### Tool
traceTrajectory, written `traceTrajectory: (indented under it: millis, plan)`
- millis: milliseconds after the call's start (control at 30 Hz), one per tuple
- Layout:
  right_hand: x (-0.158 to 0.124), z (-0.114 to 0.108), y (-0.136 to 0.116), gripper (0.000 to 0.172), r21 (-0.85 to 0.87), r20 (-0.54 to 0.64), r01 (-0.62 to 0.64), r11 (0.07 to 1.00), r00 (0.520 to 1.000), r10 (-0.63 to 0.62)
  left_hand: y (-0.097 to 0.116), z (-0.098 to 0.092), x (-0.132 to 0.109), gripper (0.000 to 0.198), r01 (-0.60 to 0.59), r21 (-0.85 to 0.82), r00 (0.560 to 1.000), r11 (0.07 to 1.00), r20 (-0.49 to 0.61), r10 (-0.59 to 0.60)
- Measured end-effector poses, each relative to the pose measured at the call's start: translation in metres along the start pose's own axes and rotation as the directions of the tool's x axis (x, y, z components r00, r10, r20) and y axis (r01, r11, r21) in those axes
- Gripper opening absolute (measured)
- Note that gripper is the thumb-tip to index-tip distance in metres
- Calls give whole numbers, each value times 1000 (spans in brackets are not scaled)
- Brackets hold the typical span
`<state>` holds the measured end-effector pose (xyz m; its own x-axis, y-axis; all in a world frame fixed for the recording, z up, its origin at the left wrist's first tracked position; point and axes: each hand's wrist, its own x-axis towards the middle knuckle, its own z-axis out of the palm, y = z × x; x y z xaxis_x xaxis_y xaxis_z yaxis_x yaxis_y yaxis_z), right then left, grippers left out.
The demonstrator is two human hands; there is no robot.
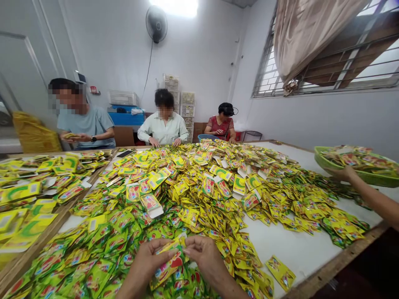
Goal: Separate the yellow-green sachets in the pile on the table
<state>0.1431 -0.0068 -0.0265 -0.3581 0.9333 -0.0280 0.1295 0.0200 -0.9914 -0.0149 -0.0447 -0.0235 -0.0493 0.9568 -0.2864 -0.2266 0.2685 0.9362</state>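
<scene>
At the far left we see a side table (pixel 46 238) covered with yellow cards (pixel 21 193). Behind it sits a person in a blue shirt (pixel 89 124) with a yellow sack (pixel 34 135) just beside them. Low in the middle, the left hand (pixel 146 261) is at the near edge of the main table (pixel 293 249), with its thumb and fingers pressed onto a small stack of sachets (pixel 170 261). The stack is held tilted, just above the packets at the front of the table. The right hand (pixel 205 255) meets it from the other side, its fingertips pinching the upper end of the same stack, so both hands are closed on it. Beyond them a broad heap of sachets (pixel 218 187) in yellow and green spreads over most of the white tabletop. At its far edge we see a person in a pale shirt (pixel 163 126) and, further right, a person in a red top (pixel 222 123), both with their hands at the heap. At the right edge a co-worker's hand (pixel 343 173) grips the rim of a green tray (pixel 378 179) piled with more sachets, held above the table.
</scene>
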Motion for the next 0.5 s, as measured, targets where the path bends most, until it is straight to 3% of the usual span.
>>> traceTrajectory:
  millis: [100, 167, 333, 500]
  plan:
    - [-2, 1, -4, 10, -46, -113, 27, 999, 993, -32, 1, -2, 1, 33, -45, 43, 999, 998, -1, 45]
    - [-1, 2, -2, 7, -116, -119, 45, 992, 991, -59, 2, -2, 0, 33, -66, 55, 998, 996, -22, 67]
    - [4, 1, 4, 6, 91, 114, -109, 990, 989, 98, -1, 1, -2, 31, -20, 17, 999, 1000, -36, 20]
    - [1, -6, 3, 12, 185, 295, -176, 967, 948, 116, -5, -2, 2, 34, -11, 109, 999, 994, 34, 7]
